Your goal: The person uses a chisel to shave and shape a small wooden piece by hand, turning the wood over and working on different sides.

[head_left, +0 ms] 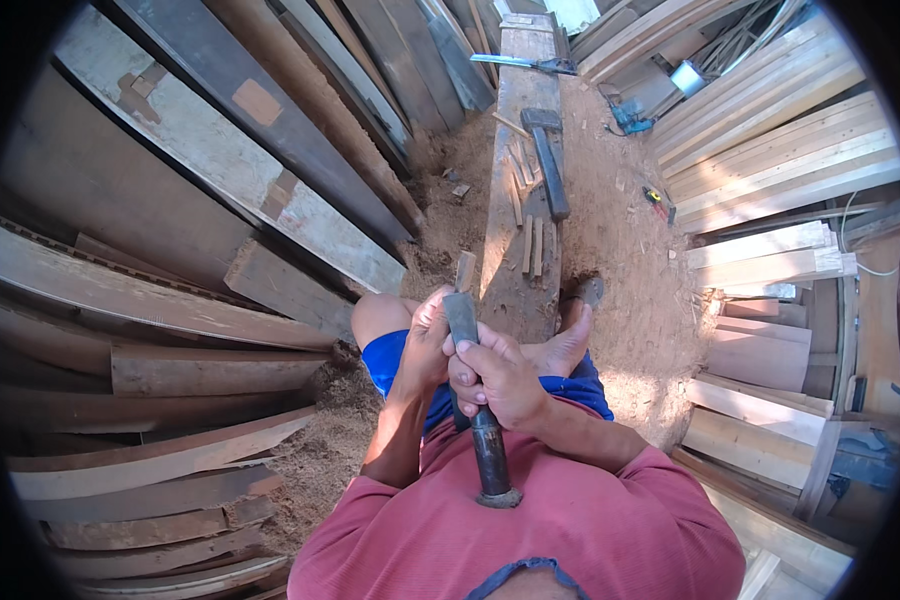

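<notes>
Sawdust floor; both hands (475,365) grip chisel (475,400) upright.

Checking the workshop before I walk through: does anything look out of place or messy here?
Small wood strips lie scattered askew on the beam beside a mallet. A saw rests across its far end. Both hands, left and right, grip a chisel.
</notes>
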Demonstrator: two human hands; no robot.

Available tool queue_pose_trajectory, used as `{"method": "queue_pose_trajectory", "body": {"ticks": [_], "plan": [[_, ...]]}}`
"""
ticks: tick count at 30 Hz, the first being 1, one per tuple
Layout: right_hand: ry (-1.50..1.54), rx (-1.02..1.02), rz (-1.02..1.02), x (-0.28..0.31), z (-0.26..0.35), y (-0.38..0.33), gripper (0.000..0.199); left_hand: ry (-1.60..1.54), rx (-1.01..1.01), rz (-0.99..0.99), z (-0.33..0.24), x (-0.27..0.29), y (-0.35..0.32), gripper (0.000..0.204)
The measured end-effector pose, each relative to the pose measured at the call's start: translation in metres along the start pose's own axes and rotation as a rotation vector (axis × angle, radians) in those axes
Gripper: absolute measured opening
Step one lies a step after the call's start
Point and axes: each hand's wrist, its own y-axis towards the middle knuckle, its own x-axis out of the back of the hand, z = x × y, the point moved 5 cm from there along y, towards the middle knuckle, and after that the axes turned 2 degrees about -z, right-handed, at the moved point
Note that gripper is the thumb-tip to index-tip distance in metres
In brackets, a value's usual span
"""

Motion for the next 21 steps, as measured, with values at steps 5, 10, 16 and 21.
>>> {"method": "queue_pose_trajectory", "body": {"ticks": [5,10,16,21], "plan": [[-0.077,0.044,-0.010,0.000,0.008,-0.012,0.015,0.282,-0.130,0.018,-0.011,-0.010,-0.011,0.032],[-0.079,0.110,-0.063,0.008,0.014,-0.022,0.015,0.339,-0.106,0.031,-0.006,-0.017,-0.022,0.036],[-0.154,0.261,-0.115,0.010,0.031,-0.030,0.016,0.348,0.023,0.033,0.008,-0.016,-0.029,0.036],[-0.380,0.567,-0.120,0.001,0.064,-0.063,0.014,0.670,0.035,0.003,0.044,0.001,-0.074,0.030]]}}
